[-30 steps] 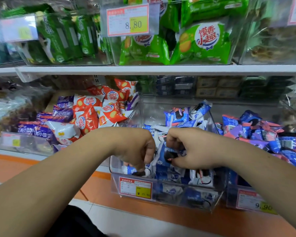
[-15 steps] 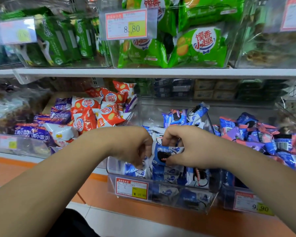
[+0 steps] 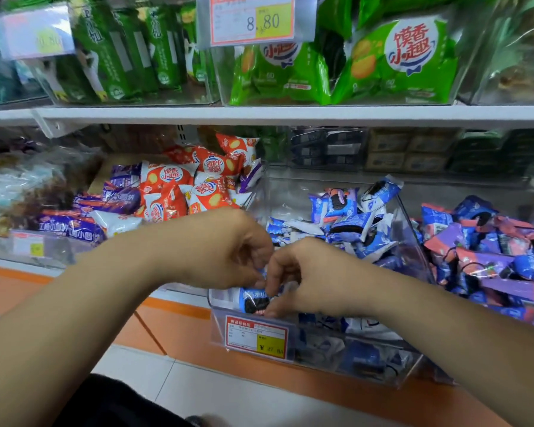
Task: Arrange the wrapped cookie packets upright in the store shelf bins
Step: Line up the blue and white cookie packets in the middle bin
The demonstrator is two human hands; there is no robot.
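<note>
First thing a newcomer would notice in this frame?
The left hand and right hand, meeting mid-frame with a grip on one blue cookie packet at the front-left corner of the clear bin. Next, the green packs on the upper shelf behind the 8.80 price tag, and the orange packets heaped left of the bin.

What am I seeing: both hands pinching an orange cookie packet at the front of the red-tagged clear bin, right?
Not orange: the head view shows the left hand and right hand pinching a blue-and-white cookie packet at the front of the red-tagged clear bin.
</note>
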